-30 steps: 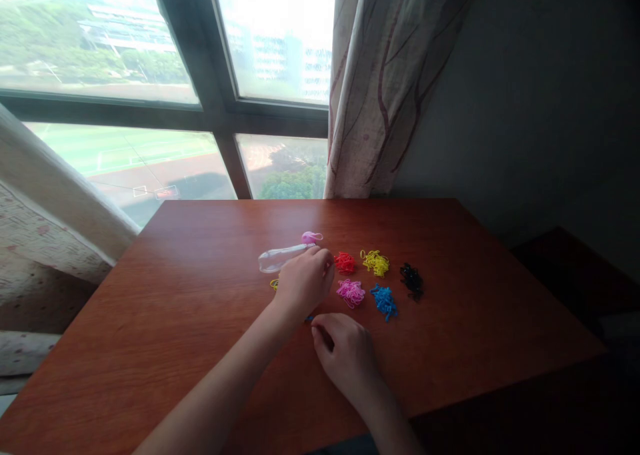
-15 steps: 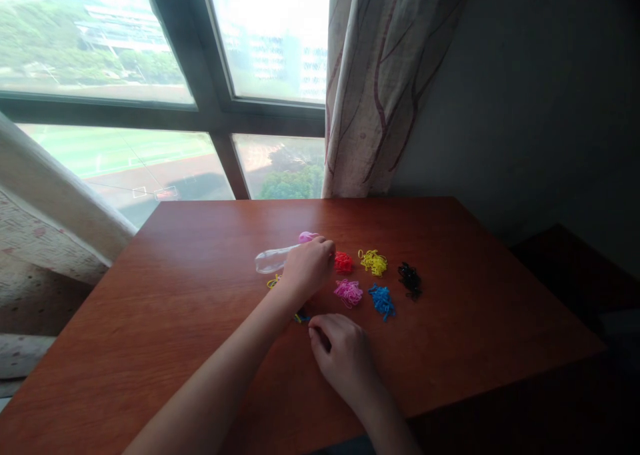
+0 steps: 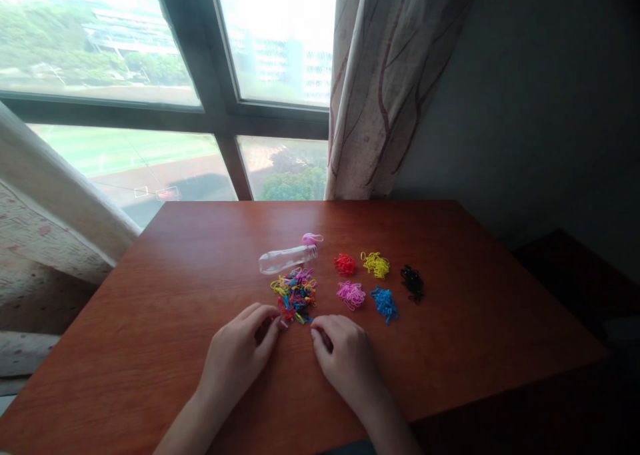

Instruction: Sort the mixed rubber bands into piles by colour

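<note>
A mixed pile of small coloured rubber bands [image 3: 296, 294] lies on the wooden table. My left hand [image 3: 243, 345] is at the pile's near left edge, thumb and forefinger pinched at a pinkish band. To the right of the pile's near edge rests my right hand [image 3: 345, 348], fingers curled and thumb against forefinger; whatever they hold, if anything, is hidden. Sorted heaps lie farther right: red bands [image 3: 345, 264], yellow bands [image 3: 376, 264], pink bands [image 3: 351, 295], blue bands [image 3: 385, 304] and black bands [image 3: 412, 282].
Behind the mixed pile a clear plastic bottle [image 3: 287, 260] lies on its side, with a pink cap-like piece [image 3: 312, 238] by its mouth. The wooden table [image 3: 165, 295] reaches back to a window and a patterned curtain [image 3: 385, 88].
My left hand has come back from above the red heap to the near left edge of the mixed pile, uncovering the pile and bottle. My right hand has stayed nearly still.
</note>
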Demonstrator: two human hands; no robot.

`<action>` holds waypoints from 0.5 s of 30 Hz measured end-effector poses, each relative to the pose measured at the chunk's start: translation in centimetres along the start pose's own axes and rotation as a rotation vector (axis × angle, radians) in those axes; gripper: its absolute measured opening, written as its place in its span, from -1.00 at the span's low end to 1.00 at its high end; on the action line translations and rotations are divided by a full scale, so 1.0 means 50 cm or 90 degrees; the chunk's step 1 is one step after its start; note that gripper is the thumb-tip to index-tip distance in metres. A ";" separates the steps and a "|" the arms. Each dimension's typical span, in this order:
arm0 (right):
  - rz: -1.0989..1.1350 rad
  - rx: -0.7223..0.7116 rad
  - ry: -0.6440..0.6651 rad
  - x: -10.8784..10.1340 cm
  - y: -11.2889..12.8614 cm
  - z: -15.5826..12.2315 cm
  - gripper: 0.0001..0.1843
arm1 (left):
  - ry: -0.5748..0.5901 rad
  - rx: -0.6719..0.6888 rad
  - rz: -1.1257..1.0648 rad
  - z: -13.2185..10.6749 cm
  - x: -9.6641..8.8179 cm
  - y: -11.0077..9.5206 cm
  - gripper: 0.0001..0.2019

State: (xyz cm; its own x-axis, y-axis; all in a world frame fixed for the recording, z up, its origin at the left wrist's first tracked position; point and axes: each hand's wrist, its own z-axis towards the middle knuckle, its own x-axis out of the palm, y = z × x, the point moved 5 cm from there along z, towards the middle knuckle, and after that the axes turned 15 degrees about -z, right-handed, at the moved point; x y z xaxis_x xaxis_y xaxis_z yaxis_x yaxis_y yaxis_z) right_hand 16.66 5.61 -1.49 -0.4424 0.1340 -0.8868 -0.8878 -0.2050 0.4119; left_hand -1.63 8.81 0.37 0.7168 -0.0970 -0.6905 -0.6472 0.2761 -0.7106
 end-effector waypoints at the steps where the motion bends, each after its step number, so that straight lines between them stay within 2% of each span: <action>1: -0.002 -0.002 -0.001 0.001 0.000 0.000 -0.84 | -0.005 -0.007 0.000 -0.009 0.001 0.003 -0.81; 4: -0.008 -0.005 -0.008 0.001 0.000 0.000 -0.84 | -0.007 -0.018 0.019 -0.023 0.004 -0.001 -0.80; 10: -0.013 -0.006 -0.018 0.005 -0.002 0.000 -0.83 | 0.037 -0.012 0.070 -0.023 0.014 -0.016 -0.83; 15: -0.018 -0.012 -0.035 0.009 -0.005 -0.001 -0.83 | 0.063 0.029 0.063 -0.026 0.026 -0.017 -0.83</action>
State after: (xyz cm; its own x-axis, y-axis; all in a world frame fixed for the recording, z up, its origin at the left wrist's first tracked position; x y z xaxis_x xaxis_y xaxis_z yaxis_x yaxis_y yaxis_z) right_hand 16.70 5.65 -1.99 -0.4241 0.1928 -0.8848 -0.8977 -0.2187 0.3826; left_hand -0.50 7.22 -0.10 0.6198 -0.1610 -0.7680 -0.6988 0.3321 -0.6336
